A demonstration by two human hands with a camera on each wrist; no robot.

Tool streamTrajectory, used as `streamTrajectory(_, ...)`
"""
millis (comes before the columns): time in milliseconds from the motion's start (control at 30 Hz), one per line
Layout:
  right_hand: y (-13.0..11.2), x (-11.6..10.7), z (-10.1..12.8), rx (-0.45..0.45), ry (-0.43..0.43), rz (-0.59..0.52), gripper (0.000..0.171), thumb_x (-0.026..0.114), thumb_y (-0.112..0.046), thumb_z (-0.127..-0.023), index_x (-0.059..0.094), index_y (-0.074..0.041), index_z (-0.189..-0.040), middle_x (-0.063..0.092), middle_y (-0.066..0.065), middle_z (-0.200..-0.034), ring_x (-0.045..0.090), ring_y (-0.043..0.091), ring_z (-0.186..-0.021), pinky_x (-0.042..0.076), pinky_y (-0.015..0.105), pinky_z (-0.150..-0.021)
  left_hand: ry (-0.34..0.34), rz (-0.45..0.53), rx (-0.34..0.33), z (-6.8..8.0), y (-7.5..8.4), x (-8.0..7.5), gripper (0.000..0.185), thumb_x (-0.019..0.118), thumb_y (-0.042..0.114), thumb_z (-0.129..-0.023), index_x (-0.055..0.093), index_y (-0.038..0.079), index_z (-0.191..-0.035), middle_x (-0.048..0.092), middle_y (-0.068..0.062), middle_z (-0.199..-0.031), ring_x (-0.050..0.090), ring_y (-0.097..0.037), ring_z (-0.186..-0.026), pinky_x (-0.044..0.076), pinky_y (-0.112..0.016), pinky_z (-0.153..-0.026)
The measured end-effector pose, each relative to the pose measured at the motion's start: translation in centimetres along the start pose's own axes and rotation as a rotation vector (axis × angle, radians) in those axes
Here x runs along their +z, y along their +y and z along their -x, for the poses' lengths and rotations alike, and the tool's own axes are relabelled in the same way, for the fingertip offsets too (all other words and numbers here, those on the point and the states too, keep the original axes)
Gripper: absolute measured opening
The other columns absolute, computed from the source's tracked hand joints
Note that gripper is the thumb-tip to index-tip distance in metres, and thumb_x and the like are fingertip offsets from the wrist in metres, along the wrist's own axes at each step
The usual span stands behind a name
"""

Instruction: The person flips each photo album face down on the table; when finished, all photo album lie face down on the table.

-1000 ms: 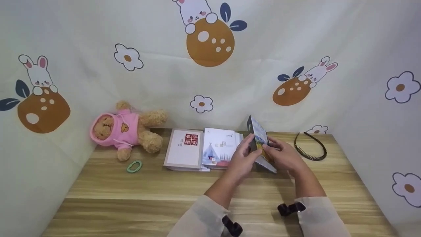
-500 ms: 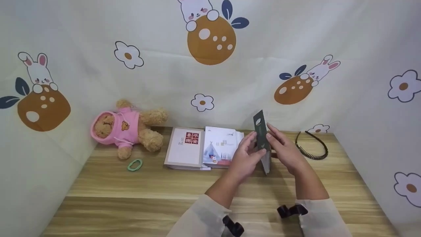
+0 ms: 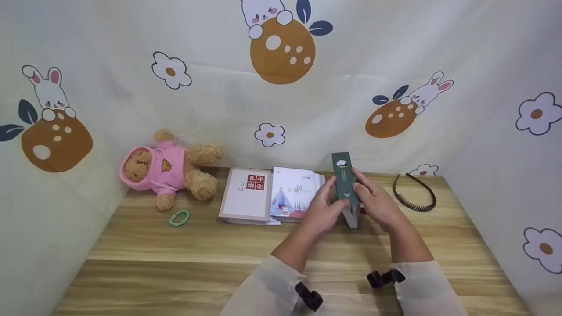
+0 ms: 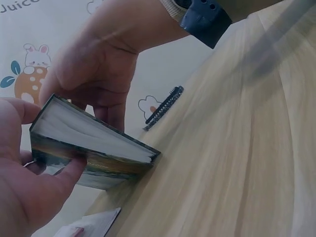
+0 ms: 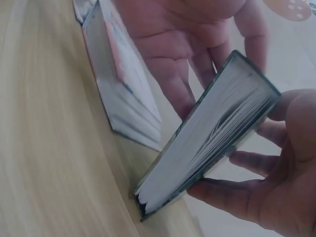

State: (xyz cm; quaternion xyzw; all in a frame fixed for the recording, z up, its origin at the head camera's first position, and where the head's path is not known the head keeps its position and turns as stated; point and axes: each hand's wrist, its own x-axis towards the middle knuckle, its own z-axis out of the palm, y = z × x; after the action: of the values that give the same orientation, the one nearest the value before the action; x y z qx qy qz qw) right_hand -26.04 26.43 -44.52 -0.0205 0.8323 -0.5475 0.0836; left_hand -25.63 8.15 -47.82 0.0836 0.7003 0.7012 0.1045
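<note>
book (image 3: 344, 184) turned spine-up — hands (image 3: 325, 213) hide covers

Front half of the worktop (image 3: 184, 272) is wide open, but the back edge is crowded: teddy (image 3: 169, 169) back-left, two flat books (image 3: 272, 195) mid-back, headband (image 3: 415, 193) back-right.
</note>
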Motion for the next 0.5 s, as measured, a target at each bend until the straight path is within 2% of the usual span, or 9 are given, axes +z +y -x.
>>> streamTrajectory(133,0.0,0.1,0.1,0.009,0.032,0.024,0.055,0.037,-0.039,-0.115,0.026,-0.042,-0.169,0.025,0.014,-0.179,0.051,0.043,-0.146,0.054,0.063,-0.112,-0.011,-0.043,0.02,0.1,0.0,0.0,0.075,0.07,0.037,-0.1,0.036,0.034,-0.167,0.03,0.0,-0.178,0.036,-0.028,-0.162,0.043,-0.048,-0.127)
streamTrajectory(267,-0.3,-0.3,0.3,-0.009,0.063,0.081,0.057,0.033,-0.034,-0.116,0.024,-0.034,-0.172,0.028,0.016,-0.177,0.055,0.039,-0.138,0.059,0.052,-0.107,-0.071,-0.089,0.089,0.2,-0.1,0.2,0.078,0.069,0.04,-0.101,0.033,0.033,-0.169,0.028,0.003,-0.179,0.038,-0.027,-0.161,0.04,-0.045,-0.129)
streamTrajectory(367,-0.6,-1.1,0.5,-0.015,0.087,0.107,0.058,0.031,-0.028,-0.115,0.024,-0.024,-0.172,0.026,0.018,-0.177,0.049,0.038,-0.143,0.051,0.054,-0.115,-0.125,-0.145,0.111,0.2,-0.4,0.4,0.073,0.065,0.045,-0.104,0.034,0.033,-0.168,0.029,0.002,-0.178,0.043,-0.029,-0.158,0.041,-0.043,-0.129)
streamTrajectory(500,-0.9,-2.2,0.6,-0.006,0.147,0.169,0.058,0.034,-0.018,-0.111,0.032,-0.01,-0.169,0.024,0.018,-0.178,0.033,0.038,-0.158,0.032,0.059,-0.13,-0.188,-0.307,0.112,0.4,-1.5,1.0,0.063,0.056,0.051,-0.108,0.039,0.034,-0.167,0.034,0.0,-0.176,0.039,-0.028,-0.161,0.038,-0.046,-0.131)
